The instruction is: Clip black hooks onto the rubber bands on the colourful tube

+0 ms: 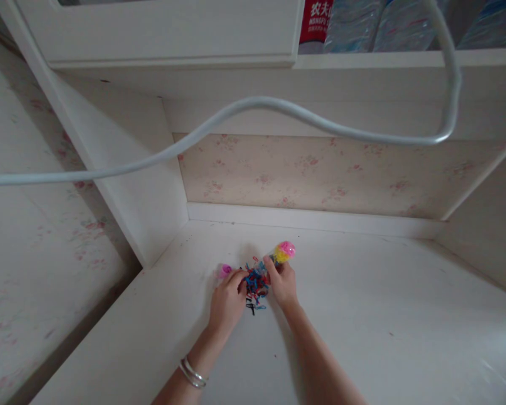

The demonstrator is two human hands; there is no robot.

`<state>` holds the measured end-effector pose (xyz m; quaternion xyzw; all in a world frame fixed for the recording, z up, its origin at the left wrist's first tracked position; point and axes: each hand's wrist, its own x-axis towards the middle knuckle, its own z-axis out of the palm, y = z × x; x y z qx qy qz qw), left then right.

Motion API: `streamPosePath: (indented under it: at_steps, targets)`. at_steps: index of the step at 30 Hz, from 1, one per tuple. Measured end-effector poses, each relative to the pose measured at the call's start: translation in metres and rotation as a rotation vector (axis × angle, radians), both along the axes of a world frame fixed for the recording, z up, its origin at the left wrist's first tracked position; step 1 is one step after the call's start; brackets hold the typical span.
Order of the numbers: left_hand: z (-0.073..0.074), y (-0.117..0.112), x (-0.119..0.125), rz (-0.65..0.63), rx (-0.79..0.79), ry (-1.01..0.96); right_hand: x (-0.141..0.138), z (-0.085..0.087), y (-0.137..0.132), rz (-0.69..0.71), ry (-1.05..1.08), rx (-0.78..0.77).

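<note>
My right hand (pixel 282 283) is wrapped round a clear tube-shaped container (pixel 284 252). Pink and yellow bits fill its rounded far end, with blue ones nearer my fingers; it lies tilted toward the upper right. Below its near end is a loose pile of small rubber bands (pixel 258 284), mostly blue, red and black. At the pile's left side, my left hand (pixel 229 298) has its fingers curled together among the bands. What sits between those fingertips is hidden. Just beyond the left hand, a small pink cap (pixel 225 270) rests on the white desktop (pixel 346 326).
A pale cable (pixel 261 103) hangs across the view, close to the camera. Overhead is a white shelf (pixel 396 61) holding plastic-wrapped bottles (pixel 354 25). White side panels and a flowered back wall (pixel 303 174) enclose the desktop.
</note>
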<state>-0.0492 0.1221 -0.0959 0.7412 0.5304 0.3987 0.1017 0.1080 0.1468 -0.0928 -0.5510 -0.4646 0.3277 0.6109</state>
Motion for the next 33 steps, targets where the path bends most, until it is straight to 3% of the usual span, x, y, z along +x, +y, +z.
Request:
streamPosePath:
  at_steps: [3,8,16,23,33]
  targets:
    - [0.000,0.000,0.001,-0.004,-0.001,-0.024,-0.001,-0.002,-0.003,-0.108,-0.260,0.063]
    - [0.000,-0.001,0.000,-0.039,-0.049,-0.063,-0.010,-0.001,-0.008,-0.084,-0.469,0.125]
    - [-0.002,0.002,0.002,-0.049,-0.106,-0.184,-0.013,0.006,-0.008,-0.169,-0.411,0.072]
    - [-0.002,0.002,0.008,-0.078,-0.299,-0.390,-0.017,0.005,-0.010,-0.139,-0.434,0.080]
    - [-0.005,0.003,0.009,-0.055,-0.435,-0.499,-0.017,0.004,-0.007,-0.150,-0.470,0.089]
